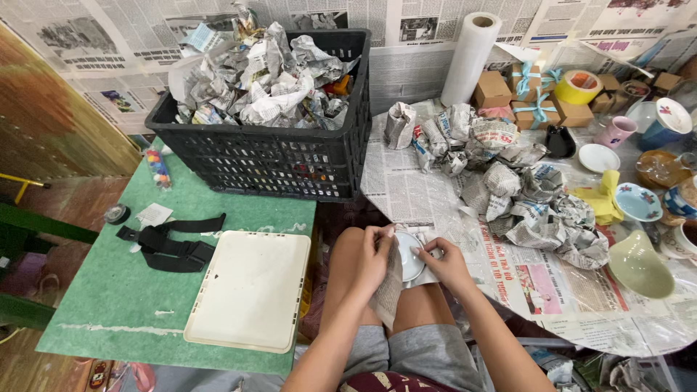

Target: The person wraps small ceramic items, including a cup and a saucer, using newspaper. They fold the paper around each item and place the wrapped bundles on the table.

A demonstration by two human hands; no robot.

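Note:
Over my lap, my left hand (372, 254) and my right hand (444, 263) hold a small white dish (409, 255) between them. A sheet of newspaper (389, 293) lies under the dish and hangs down over my knee. My left hand grips the dish's left edge together with the paper. My right hand pinches the right side, where the paper folds up around the rim. Part of the dish is hidden by my fingers.
A black crate (290, 156) full of crumpled newspaper stands on a green table (123, 283), beside a white tray (250, 290) and a black strap (170, 243). On the paper-covered round table (581, 297) lie wrapped bundles (508, 181), cups, bowls, small boxes, yellow tape and a paper roll (470, 58).

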